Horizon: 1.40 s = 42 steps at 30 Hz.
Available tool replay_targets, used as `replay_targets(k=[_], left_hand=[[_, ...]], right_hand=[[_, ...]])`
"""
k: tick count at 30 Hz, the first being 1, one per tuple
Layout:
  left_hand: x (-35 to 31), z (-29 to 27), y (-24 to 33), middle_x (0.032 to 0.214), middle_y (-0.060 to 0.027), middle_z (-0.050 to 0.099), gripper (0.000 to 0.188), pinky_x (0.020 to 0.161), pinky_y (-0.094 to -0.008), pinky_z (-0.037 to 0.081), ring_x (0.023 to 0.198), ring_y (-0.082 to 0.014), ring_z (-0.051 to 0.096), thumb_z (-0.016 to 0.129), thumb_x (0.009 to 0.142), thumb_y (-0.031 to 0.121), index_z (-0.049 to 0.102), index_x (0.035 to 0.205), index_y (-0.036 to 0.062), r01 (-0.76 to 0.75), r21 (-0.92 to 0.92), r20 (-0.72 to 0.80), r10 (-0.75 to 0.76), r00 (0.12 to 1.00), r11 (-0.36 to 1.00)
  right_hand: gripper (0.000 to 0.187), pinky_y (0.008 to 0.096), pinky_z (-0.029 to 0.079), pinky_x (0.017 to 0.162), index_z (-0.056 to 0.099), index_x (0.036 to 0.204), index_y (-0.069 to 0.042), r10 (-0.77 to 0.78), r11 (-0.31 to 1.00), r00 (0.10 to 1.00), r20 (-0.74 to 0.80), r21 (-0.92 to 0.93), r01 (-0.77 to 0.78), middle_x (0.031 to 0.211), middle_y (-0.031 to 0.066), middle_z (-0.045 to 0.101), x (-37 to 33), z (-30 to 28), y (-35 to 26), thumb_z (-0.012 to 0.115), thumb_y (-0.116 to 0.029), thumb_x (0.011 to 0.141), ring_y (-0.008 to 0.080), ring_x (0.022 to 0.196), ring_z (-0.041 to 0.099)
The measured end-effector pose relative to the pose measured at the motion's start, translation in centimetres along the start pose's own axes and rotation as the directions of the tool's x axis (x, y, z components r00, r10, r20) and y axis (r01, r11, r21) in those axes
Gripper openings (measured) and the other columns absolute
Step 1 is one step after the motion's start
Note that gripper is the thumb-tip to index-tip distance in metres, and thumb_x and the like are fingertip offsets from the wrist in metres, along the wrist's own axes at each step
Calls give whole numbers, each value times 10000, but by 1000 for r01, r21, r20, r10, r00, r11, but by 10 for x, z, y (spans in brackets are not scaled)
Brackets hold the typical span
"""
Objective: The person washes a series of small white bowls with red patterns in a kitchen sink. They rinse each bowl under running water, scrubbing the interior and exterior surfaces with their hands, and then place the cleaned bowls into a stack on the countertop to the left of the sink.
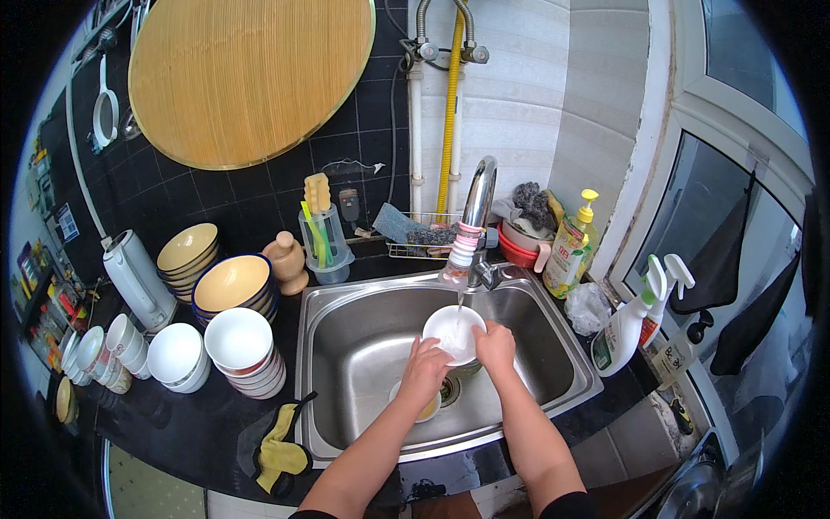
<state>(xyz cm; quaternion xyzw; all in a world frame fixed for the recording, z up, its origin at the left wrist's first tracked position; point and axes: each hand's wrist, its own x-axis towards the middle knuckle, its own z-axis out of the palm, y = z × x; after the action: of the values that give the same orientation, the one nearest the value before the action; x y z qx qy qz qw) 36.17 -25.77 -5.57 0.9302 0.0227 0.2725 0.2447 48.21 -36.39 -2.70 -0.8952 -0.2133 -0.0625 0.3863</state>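
Observation:
A white bowl (451, 336) is tilted under the running tap (477, 208), and water falls into it. My left hand (423, 372) grips its near left edge, fingers closed on the rim. At the bowl's right side my right hand (495, 348) holds the rim too. Below them, partly hidden by my left hand and forearm, another bowl (427, 413) lies on the bottom of the steel sink (350, 346), beside the drain (449, 391).
Left of the sink stand stacks of white bowls (239, 339) and yellow bowls (232, 284), plus a kettle (138, 278). A yellow-black cloth (281, 445) lies at the counter's front. A dish soap bottle (571, 246) and spray bottles (624, 333) stand to the right.

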Motion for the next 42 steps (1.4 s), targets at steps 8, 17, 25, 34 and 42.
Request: replay_targets(k=[8, 17, 25, 34, 42], left_hand=[[7, 29, -11, 810, -41, 588, 219, 682, -246, 411, 771, -106, 519, 593, 801, 155, 558, 953, 1, 256, -851, 30, -444, 896, 459], [7, 14, -2, 876, -1, 575, 238, 725, -217, 397, 800, -68, 503, 564, 836, 183, 539, 1005, 18, 361, -837, 196, -391, 899, 411], [11, 5, 0, 1163, -120, 482, 363, 914, -429, 381, 1071, -242, 478, 471, 879, 225, 405, 1169, 17, 241, -926, 338, -356, 871, -289], [14, -4, -8, 1259, -167, 387, 518, 942, -491, 362, 1141, -318, 415, 311, 905, 401, 300, 1251, 15, 148, -856, 313, -268, 911, -496], [6, 18, -28, 1155, -150, 447, 558, 769, -393, 484, 958, -271, 542, 375, 880, 452, 302, 1245, 36, 471, -861, 501, -466, 729, -189]], right_hand=[[494, 319, 405, 826, 501, 1123, 12, -133, 831, 987, 90, 554, 61, 998, 196, 575, 2, 22, -2, 500, -378, 819, 273, 936, 554], [610, 284, 412, 819, 428, 1192, 1, -134, 721, 968, 212, 691, -51, 1054, 113, 549, 1, 21, -4, 672, -293, 717, 217, 918, 548], [483, 332, 465, 777, 513, 1104, -73, 41, 130, 727, 685, 718, -684, 1037, 79, 579, 16, 22, 17, 440, -475, 846, 193, 910, 576], [356, 355, 437, 869, 470, 1128, -11, -280, -58, 794, 539, 817, -574, 1098, 104, 546, 11, 24, 9, 492, -254, 868, 197, 989, 545], [355, 309, 446, 816, 475, 1151, -9, -233, 74, 880, 415, 910, -409, 1017, 87, 587, 6, 14, 3, 537, -173, 842, 174, 912, 574]])
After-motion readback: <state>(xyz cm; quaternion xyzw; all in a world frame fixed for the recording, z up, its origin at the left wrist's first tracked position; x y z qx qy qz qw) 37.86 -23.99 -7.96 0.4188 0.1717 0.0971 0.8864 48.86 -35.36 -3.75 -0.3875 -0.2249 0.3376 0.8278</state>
